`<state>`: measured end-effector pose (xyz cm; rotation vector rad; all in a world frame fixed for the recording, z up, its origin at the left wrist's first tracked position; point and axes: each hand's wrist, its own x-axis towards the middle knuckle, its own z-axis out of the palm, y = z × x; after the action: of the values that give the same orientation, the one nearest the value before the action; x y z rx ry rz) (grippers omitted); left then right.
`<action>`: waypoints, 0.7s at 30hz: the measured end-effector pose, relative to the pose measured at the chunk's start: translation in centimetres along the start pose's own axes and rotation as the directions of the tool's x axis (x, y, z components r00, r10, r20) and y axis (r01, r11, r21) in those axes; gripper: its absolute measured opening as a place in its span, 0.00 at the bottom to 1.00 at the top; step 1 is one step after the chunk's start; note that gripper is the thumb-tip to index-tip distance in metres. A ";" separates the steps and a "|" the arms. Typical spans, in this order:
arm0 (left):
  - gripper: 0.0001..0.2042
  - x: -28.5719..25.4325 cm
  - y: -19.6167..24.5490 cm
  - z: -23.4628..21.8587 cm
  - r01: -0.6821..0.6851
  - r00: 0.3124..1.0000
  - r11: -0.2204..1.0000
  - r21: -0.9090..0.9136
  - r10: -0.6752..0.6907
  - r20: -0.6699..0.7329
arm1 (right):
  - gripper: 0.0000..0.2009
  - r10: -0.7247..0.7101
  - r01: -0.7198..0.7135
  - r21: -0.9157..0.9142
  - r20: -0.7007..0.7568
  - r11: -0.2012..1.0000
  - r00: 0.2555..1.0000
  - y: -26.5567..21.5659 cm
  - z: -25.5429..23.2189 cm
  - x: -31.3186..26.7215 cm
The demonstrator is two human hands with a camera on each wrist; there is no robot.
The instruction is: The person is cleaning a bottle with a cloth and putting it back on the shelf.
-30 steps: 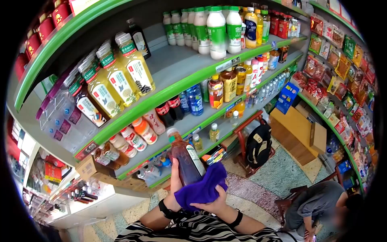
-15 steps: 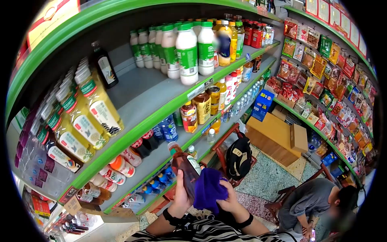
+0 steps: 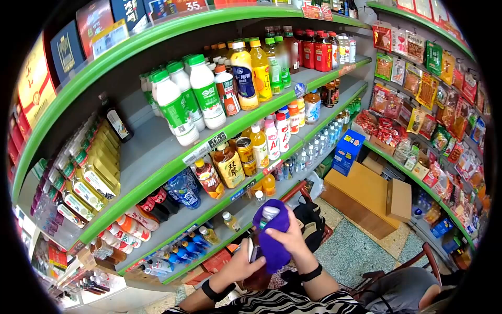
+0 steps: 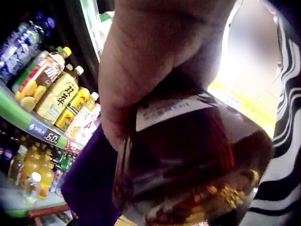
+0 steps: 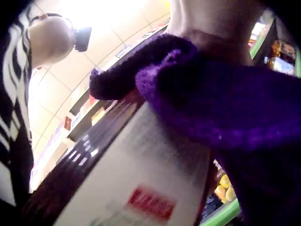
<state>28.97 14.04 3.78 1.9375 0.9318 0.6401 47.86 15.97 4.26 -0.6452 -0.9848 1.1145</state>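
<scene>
Low in the head view, my left hand point(image 3: 244, 266) grips a bottle of dark reddish-brown drink, its body mostly hidden there by hands and cloth. The left wrist view shows the bottle's clear lower part point(image 4: 188, 165) close up, with the fingers curled round it. My right hand point(image 3: 291, 236) holds a purple cloth point(image 3: 274, 250) against the bottle's upper part, around the pale cap point(image 3: 270, 212). In the right wrist view the cloth point(image 5: 225, 106) lies over the bottle near its white label point(image 5: 136, 165), which has a red patch.
Green-edged shelves point(image 3: 162, 175) of drinks curve ahead of me. White-and-green bottles point(image 3: 175, 112) stand near the front edge. Tea bottles point(image 3: 97, 170) are lined up left. Beyond my hands are a backpack point(image 3: 312, 225) on a chair and a brown box point(image 3: 361, 196). A seated person point(image 3: 402, 288) is at lower right.
The cloth has moved from the bottle's lower side up around its cap end. The bottle has turned, its cap now beside my right hand. My view has swung rightward along the shelves.
</scene>
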 end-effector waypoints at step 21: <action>0.49 -1.4 5.0 3.9 0.258 0.923 0.956 0.140 -0.202 -0.326 | 0.21 0.055 -0.064 -0.060 -0.136 0.996 0.989 0.1 -2.0 3.4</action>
<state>32.77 9.34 6.11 1.8736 1.4367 0.7539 50.03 19.31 4.37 -0.7958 -0.8935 1.0809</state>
